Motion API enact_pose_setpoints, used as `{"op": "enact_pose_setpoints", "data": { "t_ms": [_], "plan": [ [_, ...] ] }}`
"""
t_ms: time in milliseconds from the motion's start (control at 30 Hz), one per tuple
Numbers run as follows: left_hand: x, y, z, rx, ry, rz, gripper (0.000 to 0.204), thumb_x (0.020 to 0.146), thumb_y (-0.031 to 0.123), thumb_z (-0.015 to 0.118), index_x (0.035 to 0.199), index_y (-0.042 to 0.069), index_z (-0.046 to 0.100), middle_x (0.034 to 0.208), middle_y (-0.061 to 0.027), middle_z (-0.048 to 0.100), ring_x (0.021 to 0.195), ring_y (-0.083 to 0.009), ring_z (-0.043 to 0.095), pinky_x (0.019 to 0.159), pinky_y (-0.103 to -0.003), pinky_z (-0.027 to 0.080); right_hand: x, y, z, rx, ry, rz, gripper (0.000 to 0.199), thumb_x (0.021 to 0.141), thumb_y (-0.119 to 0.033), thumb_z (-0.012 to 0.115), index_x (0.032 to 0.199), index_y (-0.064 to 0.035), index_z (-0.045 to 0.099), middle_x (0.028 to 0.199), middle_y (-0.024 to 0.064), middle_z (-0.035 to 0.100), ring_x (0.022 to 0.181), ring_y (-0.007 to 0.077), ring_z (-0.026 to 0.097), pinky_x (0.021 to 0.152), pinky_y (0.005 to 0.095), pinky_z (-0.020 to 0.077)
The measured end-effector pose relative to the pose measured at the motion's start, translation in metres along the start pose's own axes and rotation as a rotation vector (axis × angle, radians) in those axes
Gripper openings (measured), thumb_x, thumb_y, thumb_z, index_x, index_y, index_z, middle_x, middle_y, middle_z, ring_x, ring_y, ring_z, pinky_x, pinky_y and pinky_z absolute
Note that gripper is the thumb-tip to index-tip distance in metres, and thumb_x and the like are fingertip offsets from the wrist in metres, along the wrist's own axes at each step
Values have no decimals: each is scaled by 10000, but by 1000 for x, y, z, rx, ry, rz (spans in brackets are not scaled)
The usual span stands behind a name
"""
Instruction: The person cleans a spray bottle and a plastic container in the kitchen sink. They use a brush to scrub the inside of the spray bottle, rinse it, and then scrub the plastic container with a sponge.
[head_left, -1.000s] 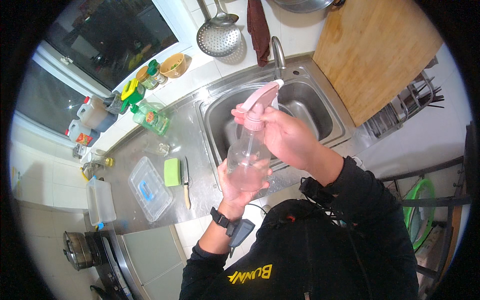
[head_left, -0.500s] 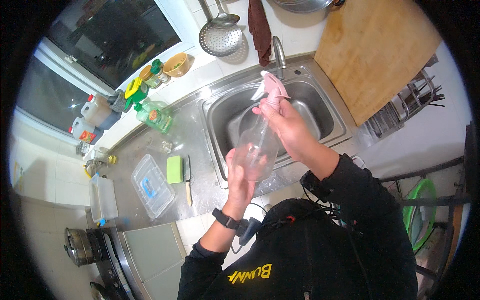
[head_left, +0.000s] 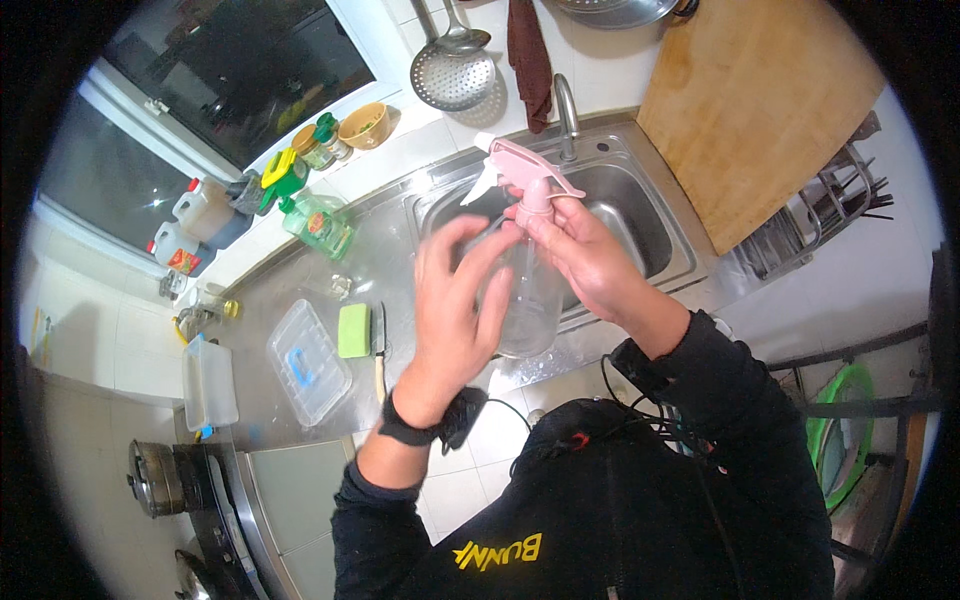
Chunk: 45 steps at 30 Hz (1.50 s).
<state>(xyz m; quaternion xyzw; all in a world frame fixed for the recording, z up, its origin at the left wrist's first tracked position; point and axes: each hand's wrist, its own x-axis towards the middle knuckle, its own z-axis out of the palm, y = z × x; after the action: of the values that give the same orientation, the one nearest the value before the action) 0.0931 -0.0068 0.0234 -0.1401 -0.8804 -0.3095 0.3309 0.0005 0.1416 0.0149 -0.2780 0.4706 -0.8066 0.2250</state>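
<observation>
A clear spray bottle (head_left: 532, 310) with a pink and white trigger head (head_left: 530, 172) is held up over the front edge of the sink. My right hand (head_left: 588, 250) grips it by the pink collar at the neck, thumb and fingers wrapped round. On the bottle's left side is my left hand (head_left: 458, 295), its fingers spread and slightly curled. The index fingertip of that hand comes close to the collar; whether it touches cannot be made out. The palm is off the bottle body, which looks see-through.
Behind the bottle lies the steel sink (head_left: 640, 235) with its faucet (head_left: 566, 115). On the counter to the left are a knife (head_left: 380, 350), a green sponge (head_left: 354, 330), a clear lid (head_left: 309, 362) and a green soap bottle (head_left: 322, 230). A wooden board (head_left: 765, 110) leans at the right.
My left hand has let go of the bottle's lower body and risen toward the neck, fingers spread. The trigger head has turned, its nozzle now pointing more to the left.
</observation>
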Motion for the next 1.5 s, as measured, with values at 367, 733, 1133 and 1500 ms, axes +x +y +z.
{"op": "enact_pose_setpoints", "data": {
  "t_ms": [367, 733, 1133, 1500],
  "plan": [
    [39, -5, 6, 194, 23, 267, 303, 690, -9, 618, 972, 93, 662, 922, -91, 592, 856, -274, 606, 707, -351, 507, -3, 18, -5, -225, 51, -7, 432, 921, -51, 564, 1321, 24, 418, 1197, 72, 552, 1096, 115, 530, 948, 276, 432],
    [29, -12, -6, -109, 173, -188, 144, 773, 28, 709, 913, 33, 674, 881, -74, 659, 737, -179, 635, 668, -271, 507, -2, 16, -10, -193, 37, -33, 433, 903, -65, 596, 1304, 10, 449, 1174, 71, 579, 1066, 126, 557, 955, 278, 427],
    [38, -7, 0, 406, 50, 293, 388, 785, 71, 662, 1170, 110, 646, 1196, -45, 633, 1140, -252, 533, 912, -387, 341, -6, 31, -15, -338, 69, -174, 416, 859, -61, 645, 1251, 1, 519, 1059, 62, 628, 973, 102, 577, 856, 265, 460],
    [33, -16, -1, 362, -7, 336, 346, 800, 106, 643, 1143, 152, 663, 1169, -13, 653, 1109, -229, 556, 919, -383, 300, -9, 39, -18, -556, 127, -210, 424, 815, -93, 690, 1212, -5, 569, 999, 128, 676, 906, 137, 637, 793, 286, 493]
  ]
}}
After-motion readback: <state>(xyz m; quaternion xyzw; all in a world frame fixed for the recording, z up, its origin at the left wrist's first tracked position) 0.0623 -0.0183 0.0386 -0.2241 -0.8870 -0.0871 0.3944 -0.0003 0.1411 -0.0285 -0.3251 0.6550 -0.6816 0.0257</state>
